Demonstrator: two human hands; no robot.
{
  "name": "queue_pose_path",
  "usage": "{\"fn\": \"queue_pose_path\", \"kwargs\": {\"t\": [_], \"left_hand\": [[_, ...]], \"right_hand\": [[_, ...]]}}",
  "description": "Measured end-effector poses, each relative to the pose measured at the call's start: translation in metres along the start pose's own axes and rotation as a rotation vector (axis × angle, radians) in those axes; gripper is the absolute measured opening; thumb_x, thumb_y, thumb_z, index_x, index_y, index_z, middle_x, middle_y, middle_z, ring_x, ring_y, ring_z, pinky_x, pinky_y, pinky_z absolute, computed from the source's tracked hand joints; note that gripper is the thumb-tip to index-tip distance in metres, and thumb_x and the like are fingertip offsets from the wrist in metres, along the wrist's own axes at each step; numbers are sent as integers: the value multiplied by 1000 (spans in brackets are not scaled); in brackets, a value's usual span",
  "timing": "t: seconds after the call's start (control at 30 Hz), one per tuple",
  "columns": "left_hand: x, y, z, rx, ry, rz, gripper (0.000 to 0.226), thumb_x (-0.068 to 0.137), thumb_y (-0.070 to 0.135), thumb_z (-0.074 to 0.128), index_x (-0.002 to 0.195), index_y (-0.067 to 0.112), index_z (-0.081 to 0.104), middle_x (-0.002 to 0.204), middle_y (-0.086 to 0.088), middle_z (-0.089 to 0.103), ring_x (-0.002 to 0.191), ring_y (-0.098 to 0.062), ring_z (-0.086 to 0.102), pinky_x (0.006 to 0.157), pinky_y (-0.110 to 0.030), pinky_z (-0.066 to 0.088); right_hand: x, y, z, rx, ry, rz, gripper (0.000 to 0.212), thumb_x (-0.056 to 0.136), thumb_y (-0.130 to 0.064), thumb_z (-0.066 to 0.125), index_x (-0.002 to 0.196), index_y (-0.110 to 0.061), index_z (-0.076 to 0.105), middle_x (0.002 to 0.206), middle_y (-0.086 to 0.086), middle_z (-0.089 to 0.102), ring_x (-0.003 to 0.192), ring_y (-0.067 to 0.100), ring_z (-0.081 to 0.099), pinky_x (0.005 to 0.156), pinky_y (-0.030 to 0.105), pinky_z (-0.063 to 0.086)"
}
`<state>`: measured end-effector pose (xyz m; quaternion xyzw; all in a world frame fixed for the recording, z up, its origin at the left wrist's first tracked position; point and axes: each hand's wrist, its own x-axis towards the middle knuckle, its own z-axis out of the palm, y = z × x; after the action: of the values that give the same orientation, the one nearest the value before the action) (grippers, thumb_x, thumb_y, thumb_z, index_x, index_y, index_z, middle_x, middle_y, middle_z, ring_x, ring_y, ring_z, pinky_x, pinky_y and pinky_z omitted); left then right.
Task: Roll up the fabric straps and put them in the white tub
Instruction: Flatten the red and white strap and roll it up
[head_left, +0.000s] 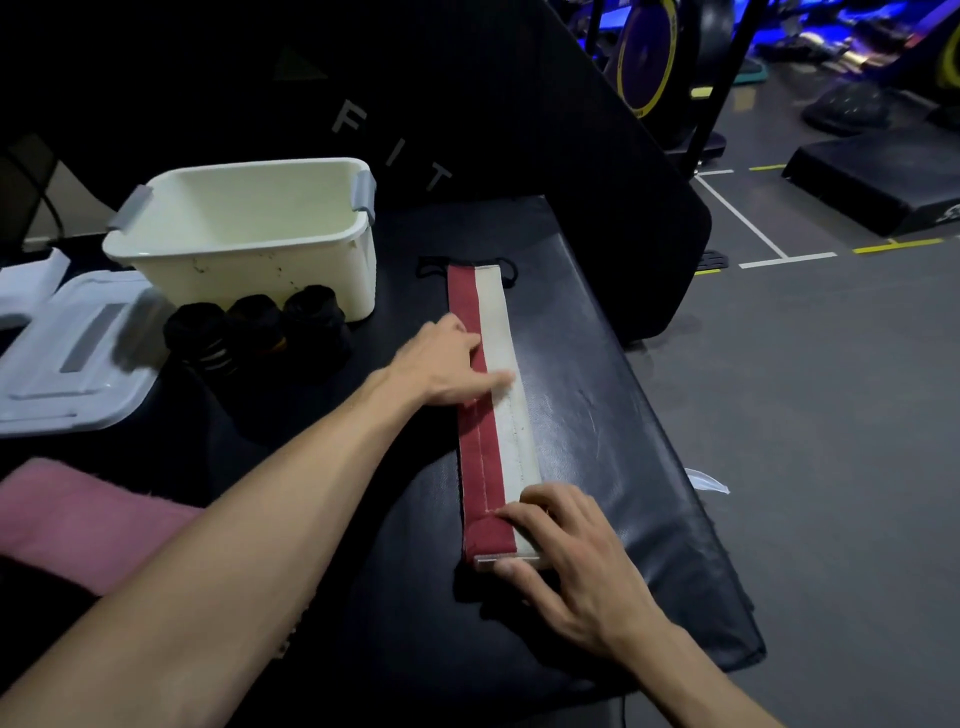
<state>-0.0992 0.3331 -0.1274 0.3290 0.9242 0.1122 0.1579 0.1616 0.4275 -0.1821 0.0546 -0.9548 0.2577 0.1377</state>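
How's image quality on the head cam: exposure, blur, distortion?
Head view: dim overall, dark at the upper left; the black rolled straps merge with the black padded bench; the red-and-white fabric strap and the white plastic tub read clearly; wide-angle bending at the edges; the left hand is slightly soft.

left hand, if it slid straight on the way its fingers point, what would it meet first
The left hand lies flat on the red and white strap, fingers pointing right across it. Past the strap's white edge only bare black bench pad shows, then the pad's edge, so the way looks free.
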Motion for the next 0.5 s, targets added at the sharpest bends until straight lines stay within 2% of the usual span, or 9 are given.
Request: {"fn": "queue_pose_path", "kwargs": {"t": [0.03,0.07,0.1,0.13,0.23,0.33,0.5], "left_hand": [[-9,-1,6,35,-72,6,87,86,80,48,148,20,50,162,-6,31,146,-34,33,118,-50,32],[-18,-2,13,59,-107,18,98,88,81,44,161,19,27,170,-4,12,155,-32,17,125,-49,19],[-24,-4,22,63,-111,21,101,89,82,40,164,21,10,172,-1,-3,158,-28,3,128,-47,8],[-28,-5,29,55,-101,14,102,89,83,36,164,23,0,171,1,-12,158,-25,-7,128,-47,0],[-30,-4,38,69,-88,-28,101,89,84,32,163,27,-8,169,5,-21,157,-24,-16,126,-49,-8],[-37,-1,38,84,-98,-33,104,86,87,33,163,30,-7,169,9,-20,156,-27,-16,126,-53,-7],[-53,-2,49,48,-43,-41,106,83,90,34,163,32,-3,169,12,-17,156,-29,-17,125,-56,-9]], "right_hand": [[0,-1,-1,0,8,2,45,102,-58,46,122,-22,63,116,-8,54,105,14,53,92,31,43],[2,-1,-1,-3,7,0,45,102,-58,45,121,-21,64,116,-9,54,105,14,53,92,32,44],[4,-3,-3,-6,-4,-6,45,102,-58,45,120,-21,64,114,-9,56,104,15,54,90,33,45],[7,-4,-5,-10,-26,-12,44,102,-58,44,117,-21,65,110,-10,57,100,15,55,88,35,45],[22,-7,-16,-58,-135,-41,41,103,-56,44,104,-21,65,96,-8,57,88,16,53,81,36,44],[27,-8,-29,-43,-234,-74,41,103,-54,42,95,-19,63,88,-8,54,83,13,50,78,31,39],[28,-8,-34,37,-296,-26,47,103,-53,36,73,-20,51,74,-9,49,72,10,46,74,36,43]]}}
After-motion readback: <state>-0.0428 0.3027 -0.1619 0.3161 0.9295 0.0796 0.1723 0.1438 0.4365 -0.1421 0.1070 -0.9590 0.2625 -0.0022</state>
